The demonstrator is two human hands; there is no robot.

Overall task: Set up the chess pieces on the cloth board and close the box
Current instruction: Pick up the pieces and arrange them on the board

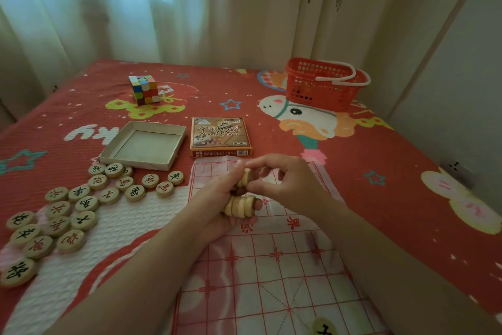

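Grips a short stack of round wooden chess pieces point(239, 205) on edge in the curled left hand point(217, 207), just above the far half of the cloth board point(271, 266). Pinches one more piece point(247, 177) at the top of that stack with the right hand point(282, 185), thumb and fingertips closed on its rim.

Carries a red grid on the board and red characters across the middle band, upside down from this side. Bears a single black-lettered piece point(323, 326) at the near edge, cut off by the frame.

Reads "Chinese Chess" under large Chinese characters on the printed lid point(220, 136), lying face up just beyond the board's far edge. Beside it on the left, the open box tray point(144, 144), holding nothing.

Left of the board, loose pieces point(68, 212) scattered face up, lettered in red and black, reaching the tray's near wall.

Farther off on the red cartoon-print bedspread point(380, 171): a scrambled puzzle cube point(144, 89) far left, a red plastic basket point(323, 84) with white handles far right. Bare spread right of the board and between lid and basket. Patterned curtains point(190, 8) along the far side.
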